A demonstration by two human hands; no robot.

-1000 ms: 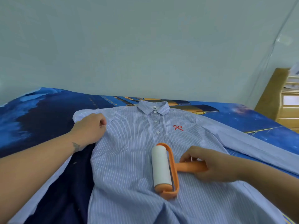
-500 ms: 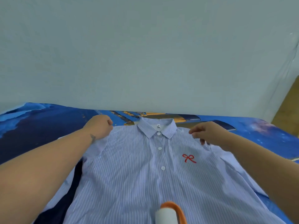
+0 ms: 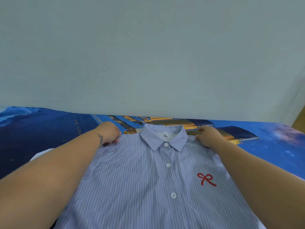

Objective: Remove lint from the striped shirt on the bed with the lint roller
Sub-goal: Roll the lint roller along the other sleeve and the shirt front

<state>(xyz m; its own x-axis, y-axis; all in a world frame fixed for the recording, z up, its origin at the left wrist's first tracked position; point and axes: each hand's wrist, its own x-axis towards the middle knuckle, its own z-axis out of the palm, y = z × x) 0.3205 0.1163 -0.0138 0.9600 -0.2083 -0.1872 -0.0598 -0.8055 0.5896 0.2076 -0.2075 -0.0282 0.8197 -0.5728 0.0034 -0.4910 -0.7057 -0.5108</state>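
Note:
The blue-and-white striped shirt (image 3: 145, 182) lies face up on the bed, buttoned, collar toward the wall, a red bow stitched on its chest. My left hand (image 3: 109, 134) grips the shirt's left shoulder beside the collar, fingers curled into the cloth. On the other side of the collar, my right hand (image 3: 208, 136) pinches the right shoulder seam. The lint roller is out of view.
The bed cover (image 3: 49, 129) is dark blue with a ship print and runs up to a plain pale wall (image 3: 148, 55). A sliver of wooden furniture (image 3: 299, 119) shows at the right edge.
My right hand let go of the orange lint roller on the shirt and moved up to the right shoulder. The view moved toward the collar, and the roller dropped out of frame.

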